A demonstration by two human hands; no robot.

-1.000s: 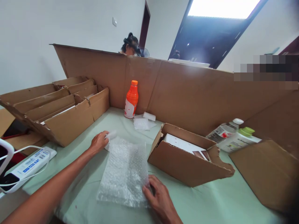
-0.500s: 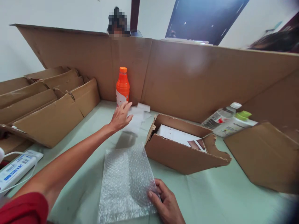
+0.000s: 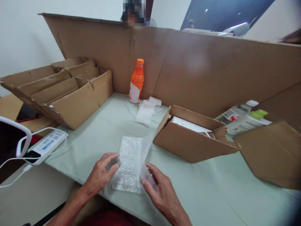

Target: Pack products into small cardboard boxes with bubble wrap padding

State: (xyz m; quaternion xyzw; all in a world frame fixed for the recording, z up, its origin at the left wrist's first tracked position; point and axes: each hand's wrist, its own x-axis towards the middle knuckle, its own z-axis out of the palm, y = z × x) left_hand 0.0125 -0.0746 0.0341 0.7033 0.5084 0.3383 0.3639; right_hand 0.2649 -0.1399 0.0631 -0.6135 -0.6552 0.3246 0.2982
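A bubble wrap sheet [image 3: 130,163] lies on the pale green table near its front edge, with its right part folded upward. My left hand [image 3: 102,172] rests at the sheet's left edge, thumb and forefinger apart. On the other side, my right hand [image 3: 163,190] holds the raised right part between thumb and fingers. Right of the sheet stands an open cardboard box [image 3: 188,144] with white boxes [image 3: 191,124] inside. Behind the sheet lie small white translucent pieces [image 3: 146,111], flat on the table.
An orange bottle [image 3: 136,81] stands against the cardboard partition [image 3: 199,69]. At left are a divided cardboard box [image 3: 87,100] and a white device [image 3: 48,146] with a cable. A clear bottle [image 3: 237,113] and a green-capped bottle [image 3: 246,124] lie at right, by a cardboard piece [image 3: 270,153]. A person is behind the partition.
My left hand has come back from beside the orange bottle to the bubble wrap's left edge. The sheet's right part is now folded up in my right hand. The view has shifted left.
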